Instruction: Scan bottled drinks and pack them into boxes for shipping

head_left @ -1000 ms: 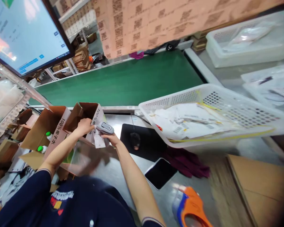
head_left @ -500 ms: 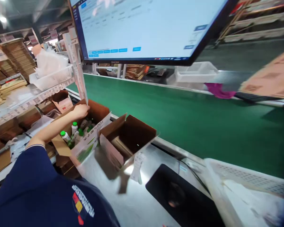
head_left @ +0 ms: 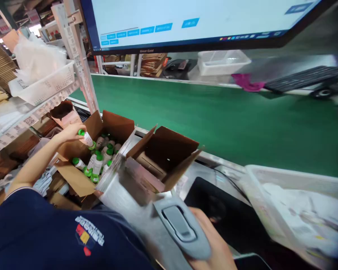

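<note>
My left hand (head_left: 73,132) is closed on the green cap of a small white bottle (head_left: 88,139), tilted over the left cardboard box (head_left: 73,174). Inside that box lie several similar green-capped bottles (head_left: 97,165), upright or leaning. In my right hand (head_left: 214,245), closed around its body, is a grey handheld scanner (head_left: 181,227), low in the middle of the view. Just beyond the scanner stands a second open cardboard box (head_left: 178,140) with a brown cardboard piece inside.
A green conveyor belt (head_left: 214,120) runs behind the boxes, under a large monitor (head_left: 157,47). On the metal table (head_left: 124,198) lies a black mat (head_left: 202,191). White baskets stand at right (head_left: 250,176) and on the left shelf (head_left: 53,84).
My left hand has come up out of the box with a bottle. My right hand has come into view with the scanner. The whole view has shifted and the monitor appears nearer.
</note>
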Demonstrator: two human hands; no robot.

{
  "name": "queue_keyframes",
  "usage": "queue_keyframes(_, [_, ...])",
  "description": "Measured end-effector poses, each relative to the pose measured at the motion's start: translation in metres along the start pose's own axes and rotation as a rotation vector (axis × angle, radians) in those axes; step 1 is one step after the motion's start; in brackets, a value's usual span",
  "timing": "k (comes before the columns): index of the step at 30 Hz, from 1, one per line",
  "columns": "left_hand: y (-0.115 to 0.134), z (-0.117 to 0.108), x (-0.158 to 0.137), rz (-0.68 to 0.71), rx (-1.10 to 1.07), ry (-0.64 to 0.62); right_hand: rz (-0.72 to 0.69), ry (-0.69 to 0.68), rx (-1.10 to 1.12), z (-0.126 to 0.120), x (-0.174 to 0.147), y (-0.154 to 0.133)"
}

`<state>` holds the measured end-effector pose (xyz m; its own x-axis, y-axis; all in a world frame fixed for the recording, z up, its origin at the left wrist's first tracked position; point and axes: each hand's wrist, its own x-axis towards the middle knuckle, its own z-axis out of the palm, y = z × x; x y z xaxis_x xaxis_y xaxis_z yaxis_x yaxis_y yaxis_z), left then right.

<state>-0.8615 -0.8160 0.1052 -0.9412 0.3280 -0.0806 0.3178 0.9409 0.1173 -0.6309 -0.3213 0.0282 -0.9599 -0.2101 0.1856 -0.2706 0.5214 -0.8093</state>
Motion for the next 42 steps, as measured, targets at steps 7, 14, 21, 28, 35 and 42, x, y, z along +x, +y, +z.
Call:
queue_keyframes(7, [0.037,-0.066,-0.034,0.332,-0.194,0.484,-0.098,0.032,-0.149,0.005,0.089,-0.072])
queue_keyframes(14, [0.098,-0.034,0.001,0.758,0.301,0.728,0.008,0.106,-0.248,-0.039,0.097,-0.071])
queue_keyframes(21, [0.116,-0.031,0.044,1.173,0.568,0.602,0.088,0.063,-0.25,-0.081,0.114,-0.064])
queue_keyframes(28, [0.115,-0.037,0.046,1.218,0.394,0.284,0.142,-0.164,0.006,-0.099,0.134,-0.048])
queue_keyframes(35, [0.172,-0.033,0.082,1.114,0.266,0.032,0.207,-0.075,0.03,-0.12,0.105,-0.041])
queue_keyframes(42, [0.277,0.046,0.148,0.772,0.195,-0.48,0.297,0.055,0.143,-0.094,0.018,0.011])
